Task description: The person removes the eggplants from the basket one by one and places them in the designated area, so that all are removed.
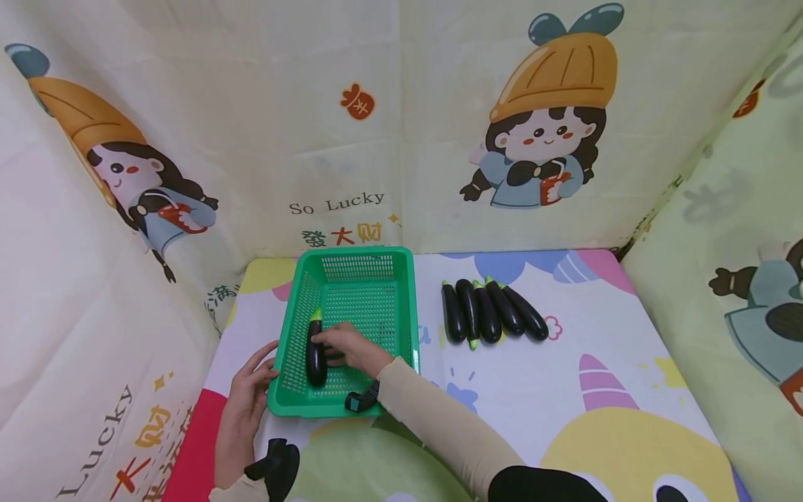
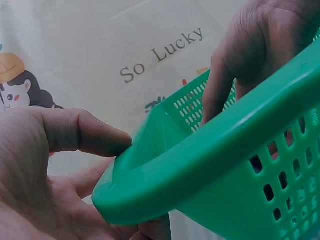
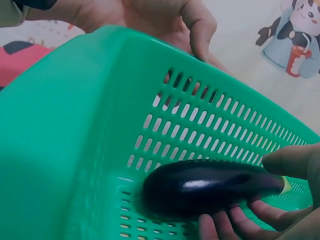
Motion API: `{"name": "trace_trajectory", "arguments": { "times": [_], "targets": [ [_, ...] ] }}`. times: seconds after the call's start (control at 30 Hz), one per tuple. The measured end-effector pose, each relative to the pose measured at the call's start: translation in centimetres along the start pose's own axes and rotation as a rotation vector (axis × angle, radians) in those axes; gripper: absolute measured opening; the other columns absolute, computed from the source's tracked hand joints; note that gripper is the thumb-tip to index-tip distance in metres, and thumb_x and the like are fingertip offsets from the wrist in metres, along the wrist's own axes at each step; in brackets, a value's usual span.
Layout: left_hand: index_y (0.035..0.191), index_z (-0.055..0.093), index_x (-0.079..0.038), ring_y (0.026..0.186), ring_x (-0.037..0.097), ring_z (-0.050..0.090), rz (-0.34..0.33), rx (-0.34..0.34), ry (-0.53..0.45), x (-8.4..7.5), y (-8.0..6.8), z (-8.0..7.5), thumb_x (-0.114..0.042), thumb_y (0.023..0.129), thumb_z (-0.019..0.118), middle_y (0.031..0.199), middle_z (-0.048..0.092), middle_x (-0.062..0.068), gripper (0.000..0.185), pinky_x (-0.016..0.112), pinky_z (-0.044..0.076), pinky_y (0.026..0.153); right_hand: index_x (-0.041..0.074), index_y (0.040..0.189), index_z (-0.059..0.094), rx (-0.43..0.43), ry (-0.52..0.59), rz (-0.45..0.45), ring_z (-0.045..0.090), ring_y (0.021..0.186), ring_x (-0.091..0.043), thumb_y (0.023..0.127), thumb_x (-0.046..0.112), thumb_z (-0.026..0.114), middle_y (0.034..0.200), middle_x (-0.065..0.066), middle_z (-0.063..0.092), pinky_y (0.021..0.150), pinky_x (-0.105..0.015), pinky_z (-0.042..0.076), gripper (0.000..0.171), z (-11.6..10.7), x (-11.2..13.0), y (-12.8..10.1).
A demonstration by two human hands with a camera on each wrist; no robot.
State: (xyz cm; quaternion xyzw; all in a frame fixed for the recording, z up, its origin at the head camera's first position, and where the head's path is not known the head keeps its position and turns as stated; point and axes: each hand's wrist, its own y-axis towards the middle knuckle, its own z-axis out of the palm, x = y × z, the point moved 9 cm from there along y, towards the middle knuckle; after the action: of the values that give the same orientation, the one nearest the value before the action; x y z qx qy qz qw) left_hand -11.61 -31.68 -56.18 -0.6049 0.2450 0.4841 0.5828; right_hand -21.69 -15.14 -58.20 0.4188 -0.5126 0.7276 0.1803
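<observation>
A dark, glossy eggplant (image 1: 316,352) with a pale green stem end lies lengthwise inside a green plastic basket (image 1: 410,307), near its left wall. My right hand (image 1: 348,345) reaches over the near right rim and holds this eggplant, thumb on one side and fingertips along the other, as the right wrist view shows its body (image 3: 210,187) on the slotted floor. At the basket's near left corner my left hand (image 1: 247,397) holds the rim (image 2: 150,187). Its thumb presses on top while other fingers lie outside and below, partly hidden by the rim.
Several eggplants (image 1: 489,310) lie side by side on the patterned tabletop (image 1: 502,390), right of the basket. Printed cloth walls (image 1: 433,139) stand behind the table and along both sides. A black wrist strap (image 1: 364,399) is on the right wrist.
</observation>
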Motion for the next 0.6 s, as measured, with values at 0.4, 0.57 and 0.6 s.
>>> {"name": "trace_trajectory", "arguments": {
  "times": [0.4, 0.57, 0.6],
  "targets": [
    [0.147, 0.057, -0.029, 0.101, 0.006, 0.067, 0.045, 0.031, -0.031, -0.11, 0.02, 0.19, -0.007, 0.104, 0.054, 0.109, 0.073, -0.016, 0.048, 0.021, 0.060, 0.088, 0.004, 0.100, 0.074, 0.014, -0.035, 0.005, 0.068, 0.090, -0.025, 0.094, 0.014, 0.073, 0.096, -0.008, 0.071, 0.091, -0.046, 0.061, 0.011, 0.43, -0.31, 0.12],
    [0.149, 0.055, -0.028, 0.100, 0.006, 0.068, 0.037, 0.027, -0.026, -0.07, 0.04, 0.16, -0.007, 0.104, 0.053, 0.109, 0.073, -0.016, 0.050, 0.021, 0.061, 0.088, 0.005, 0.099, 0.074, 0.018, -0.050, -0.007, 0.069, 0.088, -0.024, 0.095, 0.014, 0.073, 0.095, -0.008, 0.072, 0.093, -0.047, 0.061, 0.010, 0.55, -0.07, 0.00],
    [0.150, 0.053, -0.028, 0.100, 0.006, 0.067, 0.030, 0.026, -0.027, -0.04, 0.06, 0.17, -0.007, 0.104, 0.053, 0.109, 0.073, -0.017, 0.051, 0.022, 0.061, 0.088, 0.005, 0.099, 0.074, 0.017, -0.055, -0.010, 0.069, 0.088, -0.024, 0.095, 0.014, 0.072, 0.095, -0.008, 0.073, 0.093, -0.047, 0.061, 0.010, 0.57, -0.02, -0.02]
  ]
}}
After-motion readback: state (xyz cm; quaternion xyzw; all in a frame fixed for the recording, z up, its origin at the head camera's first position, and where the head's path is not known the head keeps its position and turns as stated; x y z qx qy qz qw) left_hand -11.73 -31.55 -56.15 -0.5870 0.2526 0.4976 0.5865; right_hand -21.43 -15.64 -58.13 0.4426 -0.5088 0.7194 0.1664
